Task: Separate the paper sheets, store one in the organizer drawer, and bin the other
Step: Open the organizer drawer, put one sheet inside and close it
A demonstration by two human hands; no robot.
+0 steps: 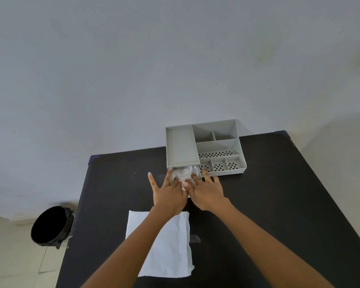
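A grey desk organizer [181, 146] stands at the far side of the black table [279, 194]. Its drawer [197, 173] is pulled out at the front left, and a crumpled white paper sheet [183, 173] lies inside it. My left hand [168, 194] and my right hand [206, 192] both rest with fingers spread at the drawer's front, fingertips pressing on the crumpled sheet. A second white paper sheet [175, 246] lies flat on the table near me, partly under my left forearm.
A round black bin [50, 225] lined with a black bag stands on the tiled floor to the left of the table. The organizer's open compartments [218, 142] sit to the right of the drawer. A pale wall rises behind the table.
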